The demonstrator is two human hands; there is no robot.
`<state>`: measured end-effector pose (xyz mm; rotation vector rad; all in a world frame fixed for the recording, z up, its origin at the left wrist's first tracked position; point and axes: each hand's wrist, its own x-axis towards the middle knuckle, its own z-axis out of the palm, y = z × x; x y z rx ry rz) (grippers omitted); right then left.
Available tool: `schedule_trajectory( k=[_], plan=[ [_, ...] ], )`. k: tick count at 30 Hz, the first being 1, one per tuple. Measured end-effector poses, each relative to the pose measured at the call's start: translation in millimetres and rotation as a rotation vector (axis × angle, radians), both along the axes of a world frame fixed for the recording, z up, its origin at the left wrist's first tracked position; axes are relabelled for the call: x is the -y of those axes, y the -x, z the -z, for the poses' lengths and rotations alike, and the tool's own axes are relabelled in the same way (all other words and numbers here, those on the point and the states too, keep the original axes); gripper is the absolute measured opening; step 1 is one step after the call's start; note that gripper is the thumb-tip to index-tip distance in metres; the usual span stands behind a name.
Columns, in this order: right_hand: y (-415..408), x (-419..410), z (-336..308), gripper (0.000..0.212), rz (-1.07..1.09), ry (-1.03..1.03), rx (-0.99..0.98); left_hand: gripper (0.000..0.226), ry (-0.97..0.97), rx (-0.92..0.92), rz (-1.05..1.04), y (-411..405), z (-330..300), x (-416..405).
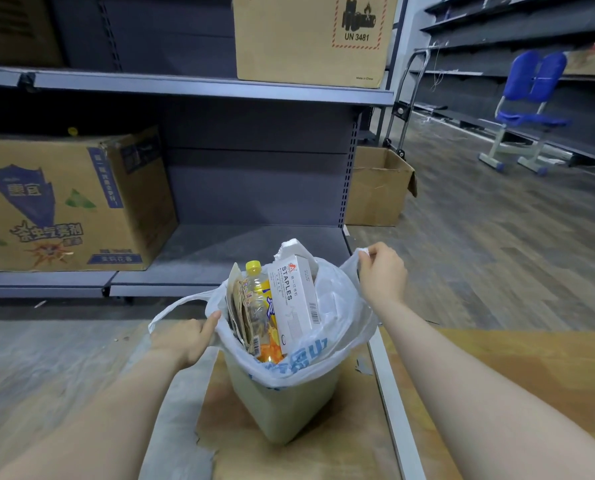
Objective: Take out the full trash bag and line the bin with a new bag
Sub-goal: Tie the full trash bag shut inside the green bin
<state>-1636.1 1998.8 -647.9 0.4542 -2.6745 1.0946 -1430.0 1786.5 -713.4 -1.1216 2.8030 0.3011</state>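
Note:
A pale green bin [282,407] stands on the floor in front of me. It is lined with a white trash bag [337,317] with blue print. The bag is stuffed with a yellow-capped bottle [259,296], a white staples box [294,299], crumpled paper and a piece of white foam. My left hand [185,337] grips the bag's left handle loop at the rim. My right hand [382,271] pinches the right handle and holds it up above the rim.
Grey metal shelving stands just behind the bin, with a large printed cardboard box [67,202] on the low shelf at left and another box [313,36] above. An open carton [379,188] sits on the floor at right. A blue chair [528,109] stands far right.

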Motion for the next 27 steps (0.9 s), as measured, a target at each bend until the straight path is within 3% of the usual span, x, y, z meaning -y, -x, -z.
schedule_trajectory(
  k=[7, 14, 22, 27],
  plan=[
    [-8, 30, -26, 0.023, -0.073, 0.108, -0.042, 0.057, 0.117, -0.073, -0.137, -1, 2, 8],
    [-20, 59, -51, 0.013, -0.217, 0.232, -0.032, 0.054, -0.053, -0.044, -0.293, -4, 9, 15],
    [-62, 96, -64, 0.018, -0.549, 0.045, -0.086, 0.054, -0.542, -0.392, -0.364, 3, 12, 15],
    [-82, 116, -51, 0.008, -0.725, -0.24, -0.127, 0.05, -0.463, -0.434, -0.38, 3, 1, 9]
  ],
)
